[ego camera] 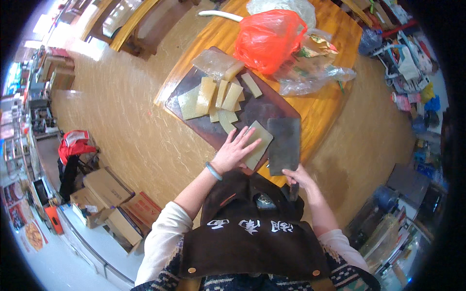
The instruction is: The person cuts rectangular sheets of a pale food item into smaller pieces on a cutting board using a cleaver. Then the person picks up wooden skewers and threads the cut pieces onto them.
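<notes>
My right hand (299,175) grips the handle of a broad cleaver (284,142), whose blade lies flat-side up over the right corner of a dark cutting board (255,107). With fingers spread, my left hand (235,151) rests on a pale greenish slab of firm, jelly-like food (263,140) at the board's near corner. A narrow strip touches or nearly touches those fingertips. Farther up the board, several cut yellowish blocks (206,95) lie piled on flatter pieces. A larger translucent slab (214,63) is at the far corner, and a single strip (251,85) lies apart on the right.
The board sits on a wooden table (327,105). Beyond it are a red plastic bag (269,40), crumpled clear bags (313,82) and a long white stalk-like thing (220,15). Cardboard boxes (109,187) and a chair with red cloth (75,145) stand at left.
</notes>
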